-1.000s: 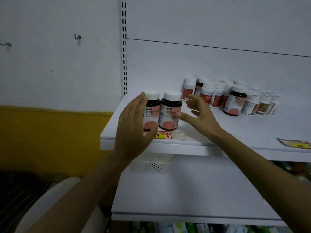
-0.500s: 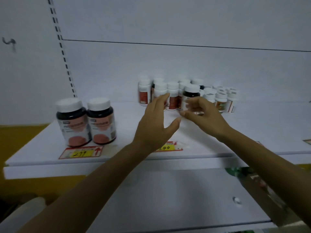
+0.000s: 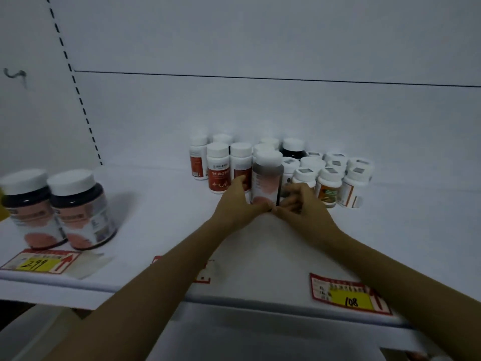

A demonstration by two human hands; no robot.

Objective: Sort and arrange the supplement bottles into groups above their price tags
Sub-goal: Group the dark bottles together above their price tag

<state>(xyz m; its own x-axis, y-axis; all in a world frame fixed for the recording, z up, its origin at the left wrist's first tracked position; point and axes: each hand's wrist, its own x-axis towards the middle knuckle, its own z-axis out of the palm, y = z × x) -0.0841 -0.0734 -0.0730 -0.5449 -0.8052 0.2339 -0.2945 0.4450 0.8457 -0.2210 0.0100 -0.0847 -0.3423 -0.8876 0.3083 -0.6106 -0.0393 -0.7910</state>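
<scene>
A dark bottle with a white cap and pink label [image 3: 266, 178] stands at the front of the mixed cluster, mid-shelf. My left hand [image 3: 238, 201] cups its left side and my right hand [image 3: 302, 201] its right side, fingers meeting at its base. Two matching dark bottles [image 3: 57, 212] stand at the far left above the 299 price tag [image 3: 39, 261]. Behind my hands are several white bottles with red labels [image 3: 218, 168], another dark bottle [image 3: 293, 148], and several small white bottles [image 3: 330, 183]. A 108 price tag [image 3: 350, 295] lies front right; my left forearm covers most of a middle tag [image 3: 204, 276].
The white shelf [image 3: 156, 204] has a front edge running below the tags, with a lower shelf beneath. A white back panel and a perforated upright [image 3: 78, 92] rise behind. A hook [image 3: 15, 74] sticks out of the wall at far left.
Both hands have moved from the two left bottles over to the cluster and closed around the front dark bottle. The view has shifted rightward and closer to the shelf.
</scene>
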